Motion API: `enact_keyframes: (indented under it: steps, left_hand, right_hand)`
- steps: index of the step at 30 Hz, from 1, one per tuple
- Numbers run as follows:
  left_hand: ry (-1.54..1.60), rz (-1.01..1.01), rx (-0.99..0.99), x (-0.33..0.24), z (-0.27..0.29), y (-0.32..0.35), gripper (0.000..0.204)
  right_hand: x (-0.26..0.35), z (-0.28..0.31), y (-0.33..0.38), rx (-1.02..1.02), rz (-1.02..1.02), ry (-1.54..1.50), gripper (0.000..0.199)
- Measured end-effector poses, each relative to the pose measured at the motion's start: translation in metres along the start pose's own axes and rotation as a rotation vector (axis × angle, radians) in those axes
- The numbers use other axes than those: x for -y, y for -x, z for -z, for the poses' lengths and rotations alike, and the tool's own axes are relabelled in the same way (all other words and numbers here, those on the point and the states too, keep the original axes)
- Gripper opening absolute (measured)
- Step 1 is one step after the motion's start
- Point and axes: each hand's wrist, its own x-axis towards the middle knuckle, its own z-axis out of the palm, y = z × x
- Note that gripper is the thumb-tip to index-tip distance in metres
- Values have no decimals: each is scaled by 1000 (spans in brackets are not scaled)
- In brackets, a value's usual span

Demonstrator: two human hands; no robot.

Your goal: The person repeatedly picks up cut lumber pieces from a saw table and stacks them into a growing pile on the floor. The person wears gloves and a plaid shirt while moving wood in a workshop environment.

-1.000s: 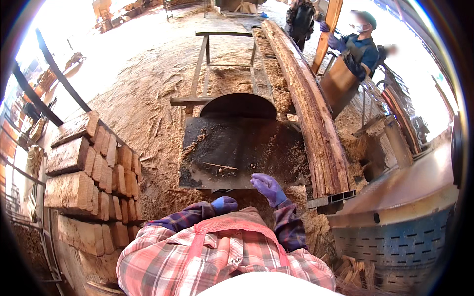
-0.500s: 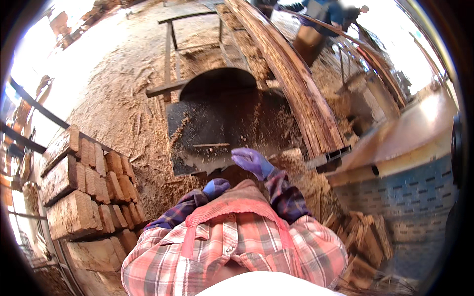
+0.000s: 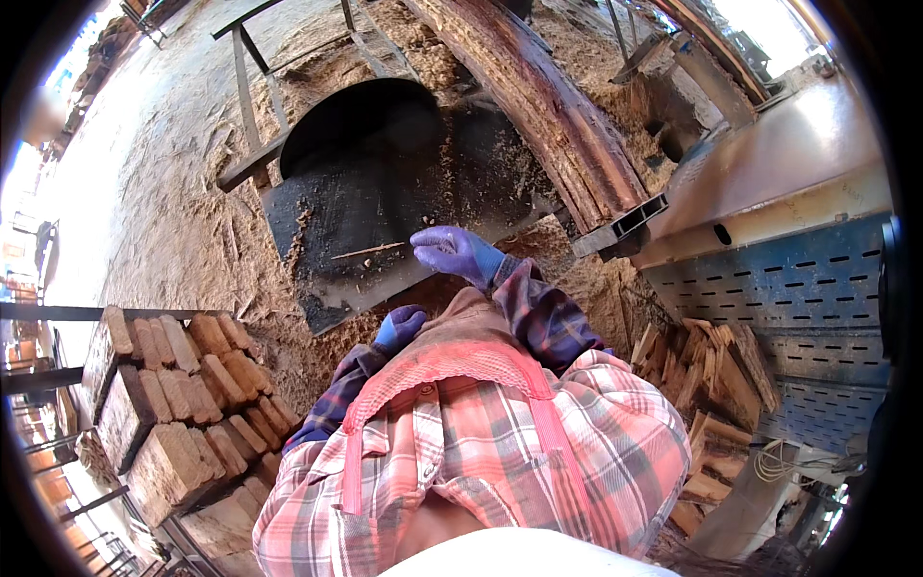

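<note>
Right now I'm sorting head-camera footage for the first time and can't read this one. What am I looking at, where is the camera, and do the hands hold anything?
The camera sits on the person's head and looks down, so the plaid shirt fills the lower part, and its wide lens bends straight edges. Both hands wear purple gloves. The right hand reaches forward over a dark metal chute dusted with sawdust, close to a thin wood sliver; whether it touches it I cannot tell. The left hand stays near the body and seems to hold nothing. A long log lies to the right, stacked wood blocks to the left.
</note>
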Motion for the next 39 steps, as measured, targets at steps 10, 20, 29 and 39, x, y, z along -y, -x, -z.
enact_keyframes:
  steps: [10, 20, 29, 39]
  left_hand:
    - [15, -36, 17, -75, -17, -86, 41]
    - [-75, -61, -16, -187, -125, -246, 99]
    - [-313, 227, 68, -233, -139, -225, 117]
    - [-224, 227, -74, -187, -69, -150, 119]
  right_hand:
    - [128, 252, -15, -507, 590, 687, 28]
    - [48, 509, -46, -327, -65, 592, 42]
    - [5, 461, -59, -27, 173, 854, 43]
    - [18, 278, -108, -356, -220, 91, 53]
